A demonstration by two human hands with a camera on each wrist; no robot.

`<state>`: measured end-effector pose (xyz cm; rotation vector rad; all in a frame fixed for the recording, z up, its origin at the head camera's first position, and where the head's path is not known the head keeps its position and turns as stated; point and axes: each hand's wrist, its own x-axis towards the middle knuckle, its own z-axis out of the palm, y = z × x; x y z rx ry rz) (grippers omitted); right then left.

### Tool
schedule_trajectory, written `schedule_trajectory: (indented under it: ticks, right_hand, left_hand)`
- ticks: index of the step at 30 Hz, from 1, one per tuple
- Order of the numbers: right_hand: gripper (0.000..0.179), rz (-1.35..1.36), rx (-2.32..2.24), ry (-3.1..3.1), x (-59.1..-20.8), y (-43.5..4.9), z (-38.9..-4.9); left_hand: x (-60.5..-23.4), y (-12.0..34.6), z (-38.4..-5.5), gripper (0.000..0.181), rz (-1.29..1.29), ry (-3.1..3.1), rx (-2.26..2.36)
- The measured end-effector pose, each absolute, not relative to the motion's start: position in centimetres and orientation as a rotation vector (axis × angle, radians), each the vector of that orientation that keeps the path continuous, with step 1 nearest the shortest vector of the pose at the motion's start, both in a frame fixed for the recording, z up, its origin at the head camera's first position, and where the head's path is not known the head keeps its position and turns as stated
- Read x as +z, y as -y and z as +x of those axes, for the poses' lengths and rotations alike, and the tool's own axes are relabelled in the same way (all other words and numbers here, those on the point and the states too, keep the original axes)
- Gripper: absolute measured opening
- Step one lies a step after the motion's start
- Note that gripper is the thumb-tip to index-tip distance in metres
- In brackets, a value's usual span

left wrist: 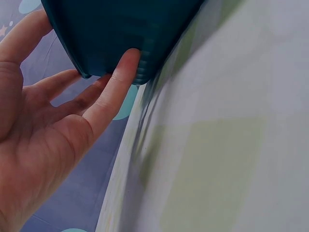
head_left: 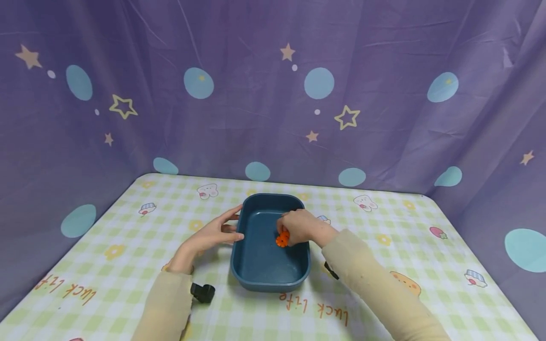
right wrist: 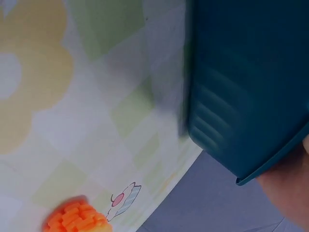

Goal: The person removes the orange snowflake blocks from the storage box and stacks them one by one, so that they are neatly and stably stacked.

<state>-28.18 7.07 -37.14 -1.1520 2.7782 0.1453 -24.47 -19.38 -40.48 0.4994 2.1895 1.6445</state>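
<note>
A deep dark-blue rectangular bin (head_left: 264,274) stands on the tablecloth. My left hand (head_left: 213,234) is at its left side, fingers spread and fairly straight. The thumb overlaps the rim, and in the left wrist view one finger (left wrist: 108,99) presses the outer wall. My right hand (head_left: 300,226) reaches over the right rim into the bin. Its fingers pinch a small orange round piece with a toothed edge (head_left: 283,239), partly hidden by the hand. Only a bit of that hand (right wrist: 289,186) shows past the rim in the right wrist view.
An orange ridged piece (right wrist: 77,217) appears over the tablecloth, outside the bin, in the right wrist view. The green-checked tablecloth (head_left: 426,265) carries printed drawings and lettering. A purple curtain (head_left: 264,113) hangs behind the table. Small black devices (head_left: 202,292) sit at both wrists.
</note>
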Motion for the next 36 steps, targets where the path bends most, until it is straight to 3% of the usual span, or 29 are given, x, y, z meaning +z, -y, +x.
schedule_trajectory:
  ticks: [20, 36]
  right_hand:
    - [0.028, -1.243, -0.407, -2.783, -36.2, -9.5, -28.3]
    - [0.026, -1.264, -0.562, -2.878, -34.9, -13.3, -27.3]
  left_hand:
    - [-40.4, 19.2, -24.5, 0.081, 0.521, -2.175, 1.654]
    - [-40.5, 19.3, -24.5, 0.081, 0.52, -2.17, 1.66]
